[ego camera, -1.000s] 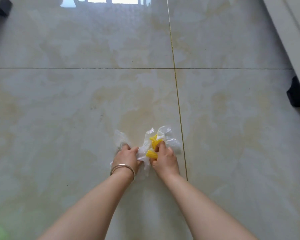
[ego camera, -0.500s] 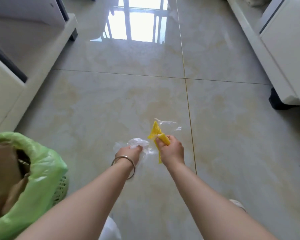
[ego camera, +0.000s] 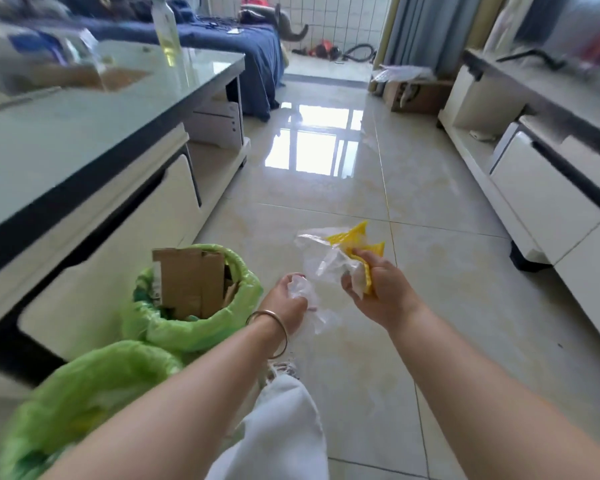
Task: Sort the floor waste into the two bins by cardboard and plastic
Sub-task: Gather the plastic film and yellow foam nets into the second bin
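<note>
My right hand grips a yellow plastic mesh piece together with a clear plastic bag, held above the floor. A second crumpled clear plastic wrap is closed in my left hand, which wears a metal bangle. Left of my hands stands a green-lined bin with cardboard pieces sticking out of it. A second green-lined bin sits nearer to me at the lower left; its contents are blurred.
A low glass-topped table with drawers runs along the left, right beside the bins. A white TV cabinet lines the right wall. A cardboard box sits far back on the tiled floor. My white trouser leg is below.
Both hands have risen off the floor with the plastic in them. My view has lifted from the tiles to the room, bringing both bins and the furniture into sight.
</note>
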